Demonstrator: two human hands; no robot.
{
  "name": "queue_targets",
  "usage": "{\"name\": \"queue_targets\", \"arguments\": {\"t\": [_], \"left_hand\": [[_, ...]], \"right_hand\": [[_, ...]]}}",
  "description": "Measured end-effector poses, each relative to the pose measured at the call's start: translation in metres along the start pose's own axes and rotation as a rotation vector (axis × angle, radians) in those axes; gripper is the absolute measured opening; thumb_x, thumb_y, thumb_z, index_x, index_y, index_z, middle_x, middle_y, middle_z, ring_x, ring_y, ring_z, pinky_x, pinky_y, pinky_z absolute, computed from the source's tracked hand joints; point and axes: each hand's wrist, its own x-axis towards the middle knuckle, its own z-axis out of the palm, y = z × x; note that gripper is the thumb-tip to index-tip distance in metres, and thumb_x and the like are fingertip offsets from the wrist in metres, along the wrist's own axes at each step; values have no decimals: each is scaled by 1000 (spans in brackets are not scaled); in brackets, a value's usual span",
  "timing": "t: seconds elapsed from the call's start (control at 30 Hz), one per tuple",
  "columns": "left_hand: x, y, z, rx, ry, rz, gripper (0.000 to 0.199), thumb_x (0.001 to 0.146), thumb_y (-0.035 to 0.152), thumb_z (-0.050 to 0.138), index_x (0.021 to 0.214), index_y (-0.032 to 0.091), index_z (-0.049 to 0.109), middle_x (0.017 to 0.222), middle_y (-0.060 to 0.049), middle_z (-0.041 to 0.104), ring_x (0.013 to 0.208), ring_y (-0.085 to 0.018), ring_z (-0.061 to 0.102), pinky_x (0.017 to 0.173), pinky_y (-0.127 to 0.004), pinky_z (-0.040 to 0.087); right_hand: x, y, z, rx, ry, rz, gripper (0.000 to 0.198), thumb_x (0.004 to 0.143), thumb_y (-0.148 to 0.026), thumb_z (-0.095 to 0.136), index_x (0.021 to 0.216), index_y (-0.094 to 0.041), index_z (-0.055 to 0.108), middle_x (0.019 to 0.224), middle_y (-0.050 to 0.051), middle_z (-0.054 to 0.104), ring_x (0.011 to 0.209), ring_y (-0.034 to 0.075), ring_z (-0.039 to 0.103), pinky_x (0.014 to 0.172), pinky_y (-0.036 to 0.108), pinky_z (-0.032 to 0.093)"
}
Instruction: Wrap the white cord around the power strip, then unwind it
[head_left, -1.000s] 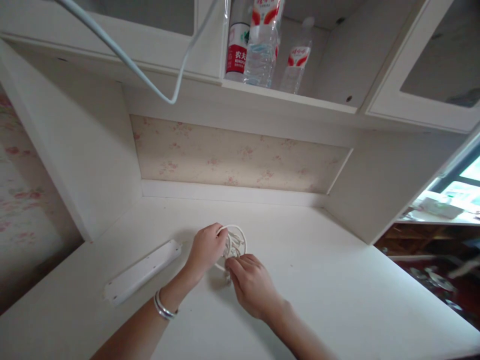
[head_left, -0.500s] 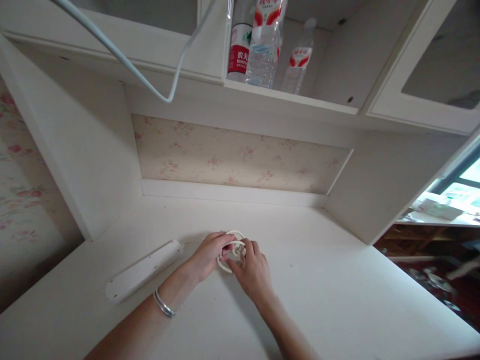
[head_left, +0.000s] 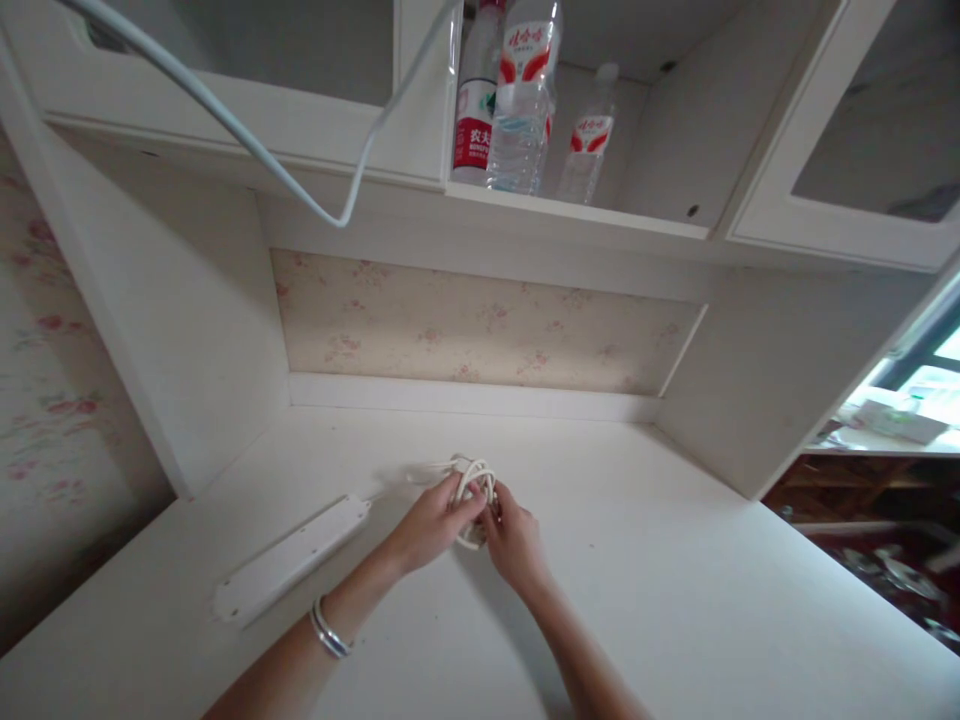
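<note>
White cord is forming a cord bundle of several loops, which is sitting between my two hands over the middle of a white tabletop. From the head camera I am not able to tell whether its underside is touching the surface.

With the left hand, I am gripping the left side of the bundle narrowly: the thumb is lying across the loops. With the right hand, I am pinching the right side of the same bundle, the fingertips sitting just beside the left thumb. A silver-coloured bracelet is circling the left wrist. A length of cord is extending leftward from the bundle, beyond the left hand.

To the left, a white power strip is lying at a slant on the tabletop, its far end pointing toward the bundle. At the rear, a floral wallpaper panel is filling the recess between white side walls. Above, an open shelf is supporting three clear bottles: two are standing close together, and one is standing apart at right. A pale cable is hanging in a bend across the upper left.
</note>
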Motion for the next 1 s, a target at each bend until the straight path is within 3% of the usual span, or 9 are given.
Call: {"name": "queue_targets", "arguments": {"t": [0.1,0.23,0.33,0.43,0.57,0.7,0.8,1.0], "left_hand": [[1,-9,0,290,78,105,17,80,32,54,90,19,57,97,-5,63,93,-20,54,84,-28,38],[-1,-21,3,543,20,36,15,77,25,53,91,20,56,83,-2,63,74,-17,56,68,-25,37],[-4,-27,2,709,-13,33,9,77,20,50,85,20,56,70,0,60,65,-16,53,64,-25,33],[-7,-27,0,670,-36,26,9,81,19,45,81,20,55,66,2,56,63,-13,51,61,-24,32],[-9,-20,9,503,-130,16,26,81,39,54,99,20,53,71,4,56,62,-12,50,56,-21,33],[-10,-14,31,608,3,3,40,82,59,46,89,20,56,80,0,61,69,-15,55,59,-23,35],[-14,-12,43,724,116,3,40,86,58,40,91,21,56,87,-2,65,75,-18,60,63,-25,38],[-17,-19,49,1020,255,37,42,89,55,36,106,21,53,93,-7,67,78,-23,65,64,-29,42]], "right_hand": [[4,7,0,293,22,67,32,89,-46,44,105,-22,57,70,0,63,60,15,57,55,22,40],[7,11,3,698,30,184,36,83,-52,52,98,-20,57,70,-1,59,59,14,54,53,23,44],[12,11,-5,865,138,238,35,80,-52,58,93,-19,57,71,0,58,60,13,54,53,23,44],[16,18,-22,950,242,297,34,77,-51,62,81,-18,57,67,-1,55,56,10,50,50,21,41],[12,28,-32,977,251,380,34,73,-50,67,81,-17,59,68,0,58,57,10,51,51,20,40],[2,17,-19,1061,189,311,32,77,-48,63,90,-19,59,73,1,61,60,11,53,56,22,43],[-1,6,-9,1088,171,264,31,78,-47,61,91,-19,59,75,1,63,61,12,54,57,23,43],[-1,3,-7,1087,202,364,34,73,-49,66,93,-22,60,77,1,63,64,13,56,58,24,46]]}}
